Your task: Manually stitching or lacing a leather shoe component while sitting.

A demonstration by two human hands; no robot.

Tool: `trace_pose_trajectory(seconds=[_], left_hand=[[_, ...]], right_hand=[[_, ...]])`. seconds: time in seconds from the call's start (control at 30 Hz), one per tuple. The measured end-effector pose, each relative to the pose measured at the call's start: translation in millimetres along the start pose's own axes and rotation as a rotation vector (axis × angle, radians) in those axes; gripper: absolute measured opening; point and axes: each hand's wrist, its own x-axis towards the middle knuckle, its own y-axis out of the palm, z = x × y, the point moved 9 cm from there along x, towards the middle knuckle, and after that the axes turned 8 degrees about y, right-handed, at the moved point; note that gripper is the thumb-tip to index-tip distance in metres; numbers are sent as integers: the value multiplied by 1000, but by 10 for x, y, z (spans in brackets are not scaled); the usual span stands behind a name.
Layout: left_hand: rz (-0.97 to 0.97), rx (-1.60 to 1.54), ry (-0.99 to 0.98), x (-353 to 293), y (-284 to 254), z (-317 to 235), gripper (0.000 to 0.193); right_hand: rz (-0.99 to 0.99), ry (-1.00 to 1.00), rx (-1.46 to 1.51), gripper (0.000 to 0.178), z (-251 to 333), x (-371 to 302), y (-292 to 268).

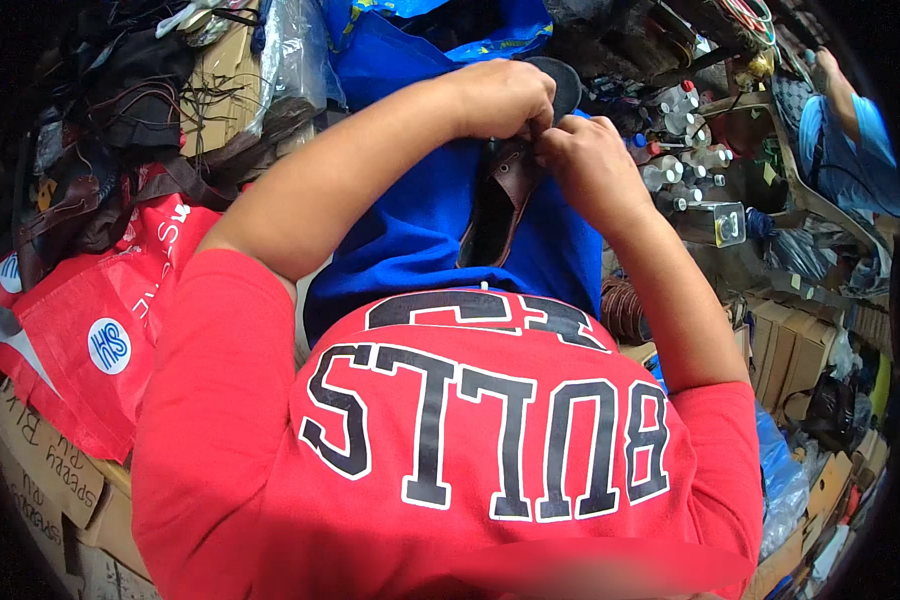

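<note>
A dark brown leather shoe (507,175) lies across my lap between my thighs. Its opening is toward my body, and a small eyelet shows on its upper. Beyond my fingers, the dark rounded end of a sole (562,85) sticks out. My left hand (507,100) is closed over the far part of the shoe, its fingertips pinched together; whatever is between them is hidden. Close beside it, my right hand (588,160) is closed, with thumb and fingers pinching at the shoe's upper. The fingertips of both hands nearly meet.
Blue cloth (390,200) covers my legs. Plastic bottles (685,150) and a metal can (717,224) stand at the right. A red bag (100,320) and cardboard boxes (55,470) are at the left. Another person's arm (840,95) shows at the far right.
</note>
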Motion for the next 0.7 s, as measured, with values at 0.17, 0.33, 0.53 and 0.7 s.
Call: trace_pose_trajectory(seconds=[0.17,0.33,0.53,0.7], left_hand=[[-647,80,-226,-655,-434,-131,48],[-170,-358,-473,-1006,-47,-101,36],[-77,-282,-849,-1748,-412,434,35],[-783,-1042,-667,-1635,-317,606,35]], right_hand=[[158,561,1134,22,-721,-235,274],[241,225,744,25,-543,-403,325],[-211,556,941,16,-1174,-413,377],[-74,692,1896,30,-1239,-424,607]])
